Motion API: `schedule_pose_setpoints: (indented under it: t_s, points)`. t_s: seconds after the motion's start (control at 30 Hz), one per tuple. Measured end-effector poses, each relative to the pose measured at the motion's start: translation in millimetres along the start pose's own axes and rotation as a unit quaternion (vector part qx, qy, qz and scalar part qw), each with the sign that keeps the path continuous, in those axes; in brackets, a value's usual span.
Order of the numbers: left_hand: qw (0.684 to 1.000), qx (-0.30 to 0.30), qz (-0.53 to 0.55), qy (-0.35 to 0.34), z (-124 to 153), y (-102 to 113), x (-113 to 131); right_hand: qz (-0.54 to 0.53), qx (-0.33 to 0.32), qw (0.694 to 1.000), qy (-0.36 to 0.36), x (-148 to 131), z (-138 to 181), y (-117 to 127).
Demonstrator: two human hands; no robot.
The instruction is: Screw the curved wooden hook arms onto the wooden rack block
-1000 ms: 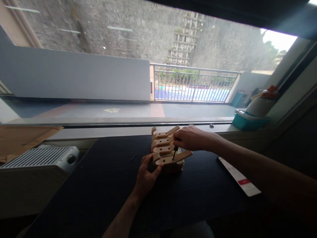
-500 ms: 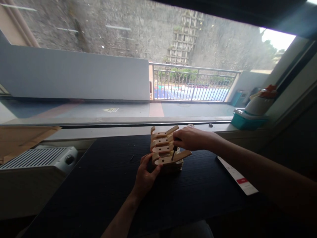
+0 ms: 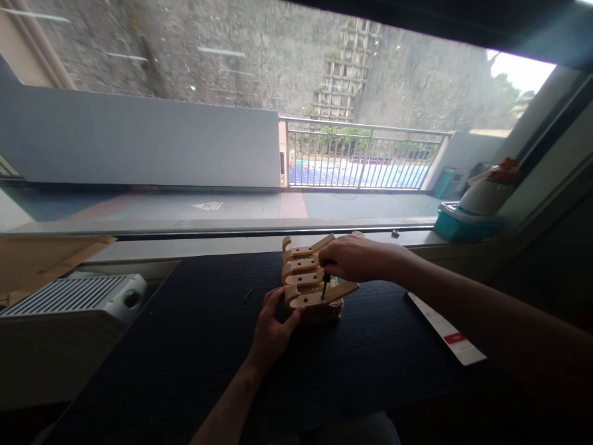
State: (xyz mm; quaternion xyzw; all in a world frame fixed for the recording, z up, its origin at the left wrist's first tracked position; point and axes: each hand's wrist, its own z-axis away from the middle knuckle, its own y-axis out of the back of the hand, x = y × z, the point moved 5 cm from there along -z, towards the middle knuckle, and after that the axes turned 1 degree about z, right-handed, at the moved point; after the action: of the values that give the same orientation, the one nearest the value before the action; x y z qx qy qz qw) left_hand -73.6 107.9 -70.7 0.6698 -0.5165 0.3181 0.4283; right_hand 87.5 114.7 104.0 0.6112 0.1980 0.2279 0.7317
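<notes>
Four wooden hooks (image 3: pixel 306 279) sat in a row on the dark table (image 3: pixel 199 334), a shiny-looking block (image 3: pixel 340 308) partly visible beneath the near end. Left hand (image 3: pixel 273 330): thumb and fingers closed about the curled end of the nearest hook (image 3: pixel 311 301), unmoved since half a second earlier. Right hand (image 3: pixel 354 256): clamped on the dark screwdriver (image 3: pixel 326 283), tip down at that hook's right-hand hole. Only change noted: right fingers had rolled slightly leftward round the handle; tip stayed put. Read as a turn in progress at one hole, hook well steadied. Progress of turning: could not tell. One thin dark piece, perhaps a screw (image 3: pixel 248 295), lay apart, left.
</notes>
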Motion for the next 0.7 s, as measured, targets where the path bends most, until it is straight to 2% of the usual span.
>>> schedule_pose_setpoints:
  t_s: [0.27,0.53,0.7]
  points:
    - [1.0,0.006,0.004,-0.001,0.0,-0.9,-1.3,0.001,-0.004,0.999,-0.037,7.6,2.1,-1.8]
    - [1.0,-0.005,-0.003,0.007,0.7,-0.6,-1.8,-0.014,-0.017,1.0,-0.003,3.7,2.8,5.4]
    - [1.0,-0.007,-0.003,-0.001,0.5,-0.5,0.3,0.007,-0.008,0.999,-0.038,8.8,-0.9,-1.3]
